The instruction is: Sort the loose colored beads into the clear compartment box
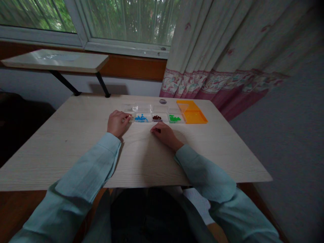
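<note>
A clear plastic organiser box point(152, 108) lies on the light wooden table point(76, 145). Its compartments hold blue beads point(141, 118), dark brown beads point(157, 117) and green beads point(174, 118). My left hand point(117, 123) rests at the box's left end with its fingers curled; its fingertips pinch something pale and small that I cannot make out. My right hand point(164, 132) lies on the table just in front of the brown compartment, fingers pressed together over something small and dark.
An orange lid or tray point(192, 113) lies to the right of the box, with a small dark round object point(163, 101) behind it. A white shelf point(58, 60) on black brackets juts out beneath the window. A curtain point(215, 57) hangs at right.
</note>
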`<state>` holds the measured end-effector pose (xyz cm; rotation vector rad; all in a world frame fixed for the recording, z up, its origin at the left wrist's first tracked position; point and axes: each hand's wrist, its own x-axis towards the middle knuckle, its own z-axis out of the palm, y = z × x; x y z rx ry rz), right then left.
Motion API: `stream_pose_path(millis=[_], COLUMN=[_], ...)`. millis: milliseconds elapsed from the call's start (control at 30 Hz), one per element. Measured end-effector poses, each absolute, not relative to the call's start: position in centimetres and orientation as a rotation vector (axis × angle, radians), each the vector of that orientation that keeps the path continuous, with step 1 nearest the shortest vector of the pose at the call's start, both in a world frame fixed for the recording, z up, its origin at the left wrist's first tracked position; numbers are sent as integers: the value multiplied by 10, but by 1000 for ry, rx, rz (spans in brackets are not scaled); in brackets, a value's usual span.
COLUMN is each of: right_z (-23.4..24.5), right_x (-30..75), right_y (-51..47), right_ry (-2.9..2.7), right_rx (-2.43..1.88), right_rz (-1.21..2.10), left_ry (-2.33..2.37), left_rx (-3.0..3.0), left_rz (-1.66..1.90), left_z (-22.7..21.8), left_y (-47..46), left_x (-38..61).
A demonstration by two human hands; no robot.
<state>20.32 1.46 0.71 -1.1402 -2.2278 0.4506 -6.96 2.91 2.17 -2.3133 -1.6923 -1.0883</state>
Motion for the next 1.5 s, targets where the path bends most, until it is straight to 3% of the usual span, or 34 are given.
stream_pose_path(millis=[667,1100,1500], right_z=[10,8,13], right_x=[204,204,199], right_y=[16,20,11], right_ry=[-1989,-1893,-1957], right_rx=[-1097,-1133,-1071], right_rz=[585,741,822], left_ry=[-1804,-1194,-1123], left_rx=[-2018,-2736,-2781], left_rz=[-1092,-987,-866], left_z=[19,26,25], left_y=[33,6,2], left_x=[-80,-23,-15])
